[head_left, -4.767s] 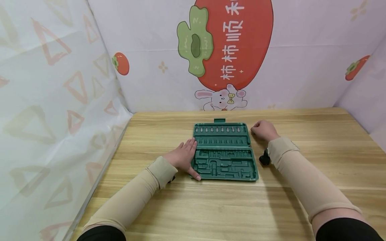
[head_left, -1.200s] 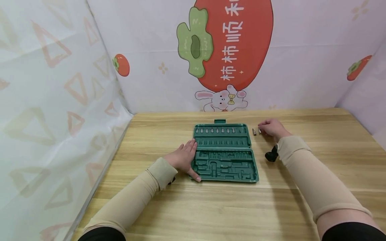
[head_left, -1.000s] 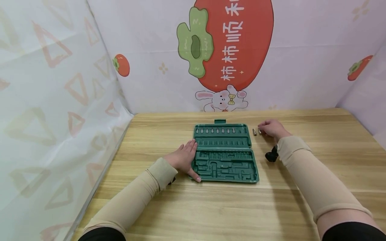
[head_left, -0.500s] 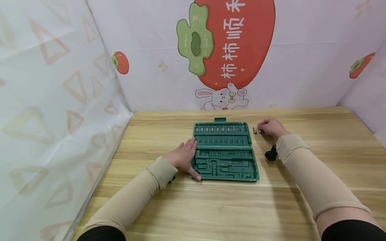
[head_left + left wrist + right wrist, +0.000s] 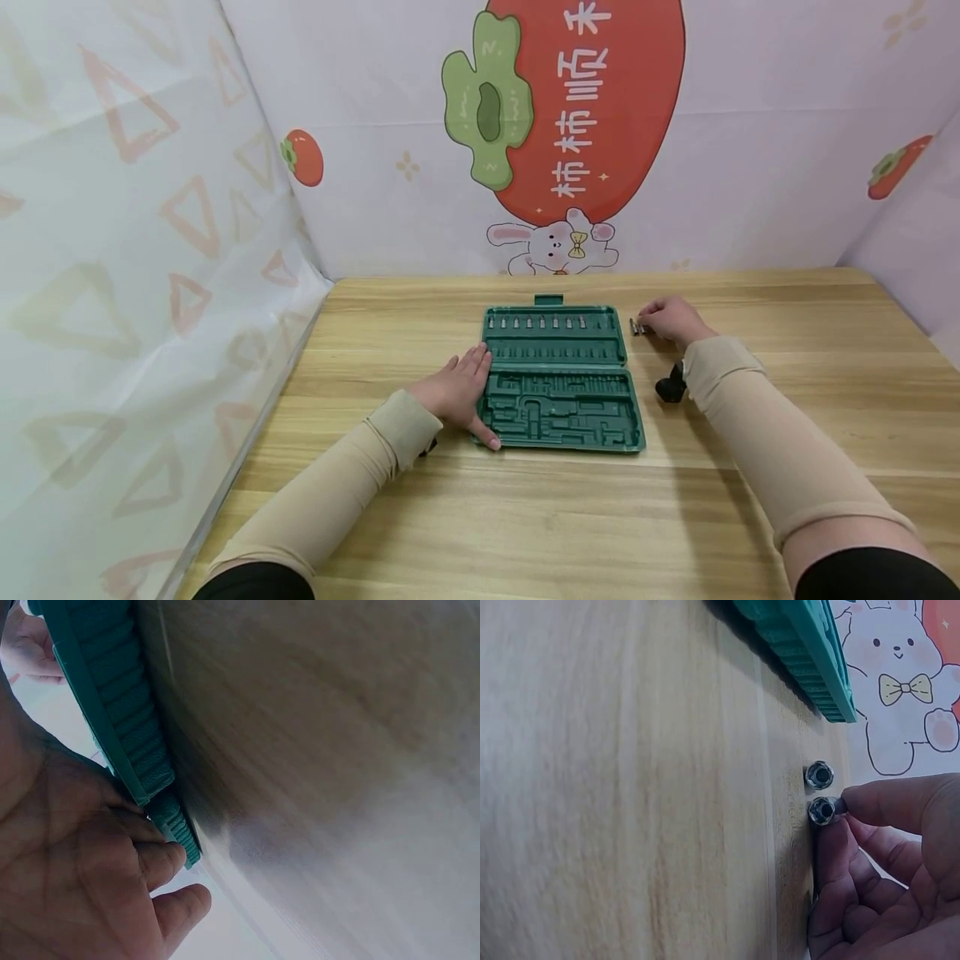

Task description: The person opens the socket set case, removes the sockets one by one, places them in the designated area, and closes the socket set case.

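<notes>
A green plastic tool case [image 5: 558,366] lies opened flat on the table. My left hand [image 5: 455,387] rests along its left edge, fingers straight and thumb at the near left corner. In the left wrist view the palm and fingers [image 5: 161,862] lie against the case's side wall [image 5: 112,705]. Right of the lid, my right hand [image 5: 675,321] pinches a small metal socket [image 5: 823,811] between thumb and fingertips. Close beside it a second socket [image 5: 820,775] lies on the table, hollow end toward the wrist camera. Several more sockets [image 5: 528,322] sit in the lid's top row.
The case's lower tray [image 5: 558,412] has moulded slots with no tools in them. A latch tab [image 5: 548,300] sticks out at the lid's far edge. Behind the wooden table [image 5: 525,517] hangs a printed cloth [image 5: 375,208]; another cloth [image 5: 150,333] covers the left side.
The rightmost socket of the lid's row has left it, and two sockets now lie right of the case. Lately my right hand has shifted slightly left, bringing its socket closer to the other.
</notes>
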Motion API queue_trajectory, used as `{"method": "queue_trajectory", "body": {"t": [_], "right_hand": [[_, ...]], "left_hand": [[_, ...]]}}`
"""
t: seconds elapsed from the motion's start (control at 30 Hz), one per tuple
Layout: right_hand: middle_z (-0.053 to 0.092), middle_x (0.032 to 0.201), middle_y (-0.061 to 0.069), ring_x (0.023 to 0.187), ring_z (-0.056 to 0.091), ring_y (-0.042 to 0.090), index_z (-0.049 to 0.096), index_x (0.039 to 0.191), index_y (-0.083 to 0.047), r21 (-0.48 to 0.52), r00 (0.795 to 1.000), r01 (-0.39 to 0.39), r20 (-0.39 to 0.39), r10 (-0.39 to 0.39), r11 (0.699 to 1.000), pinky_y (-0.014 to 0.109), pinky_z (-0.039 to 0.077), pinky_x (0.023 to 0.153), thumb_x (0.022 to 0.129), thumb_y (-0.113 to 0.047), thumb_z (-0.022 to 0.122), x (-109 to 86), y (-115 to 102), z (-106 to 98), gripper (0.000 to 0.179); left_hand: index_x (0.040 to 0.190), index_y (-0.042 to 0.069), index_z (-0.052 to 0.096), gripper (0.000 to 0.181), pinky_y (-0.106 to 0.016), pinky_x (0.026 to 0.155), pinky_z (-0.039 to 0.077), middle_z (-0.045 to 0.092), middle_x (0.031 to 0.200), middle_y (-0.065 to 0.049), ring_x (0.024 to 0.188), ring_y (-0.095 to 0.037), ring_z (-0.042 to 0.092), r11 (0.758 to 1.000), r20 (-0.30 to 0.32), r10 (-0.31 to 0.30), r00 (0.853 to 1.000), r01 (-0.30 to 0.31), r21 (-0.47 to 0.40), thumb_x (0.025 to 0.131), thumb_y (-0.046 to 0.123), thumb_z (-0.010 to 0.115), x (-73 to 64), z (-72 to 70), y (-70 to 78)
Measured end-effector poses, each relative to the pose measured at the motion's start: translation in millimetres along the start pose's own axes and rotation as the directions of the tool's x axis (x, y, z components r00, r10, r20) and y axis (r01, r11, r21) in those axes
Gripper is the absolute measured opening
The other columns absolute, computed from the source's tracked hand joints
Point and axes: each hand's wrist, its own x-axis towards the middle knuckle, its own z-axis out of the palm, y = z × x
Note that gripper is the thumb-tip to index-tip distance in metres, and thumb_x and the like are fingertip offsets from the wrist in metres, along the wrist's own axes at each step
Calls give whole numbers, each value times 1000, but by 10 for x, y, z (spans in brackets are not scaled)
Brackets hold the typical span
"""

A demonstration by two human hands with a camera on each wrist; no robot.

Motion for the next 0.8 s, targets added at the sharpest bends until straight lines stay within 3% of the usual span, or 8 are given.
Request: {"method": "queue_trajectory", "body": {"t": [0.2,0.43,0.8], "right_hand": [[60,104,18,77,51,21,59,127,13,-4,1000,-9,-5,9,1000,34,46,65,106,-14,54,-6,-6,16,35],[57,121,27,89,53,28,58,127,12,-39,1000,-7,-19,7,999,34,47,67,106,-15,53,14,1,28,35],[59,116,22,95,52,28,57,130,11,40,999,-31,-20,32,999,35,46,75,106,-18,48,15,11,-9,38]], "left_hand": [[164,0,-3,144,-47,125,7,-10,171,-17,157,-30,-6,1000,-2,2,1000,-2,-3,72,80,75,-2,2,0],[164,0,-2,145,-47,125,7,-9,171,-18,157,-30,-6,1000,-12,7,1000,-7,-20,72,79,76,-9,2,-4],[164,0,-3,145,-47,125,7,-10,171,-17,157,-30,-6,1000,-9,0,1000,0,-29,72,79,76,-13,-4,6]]}}
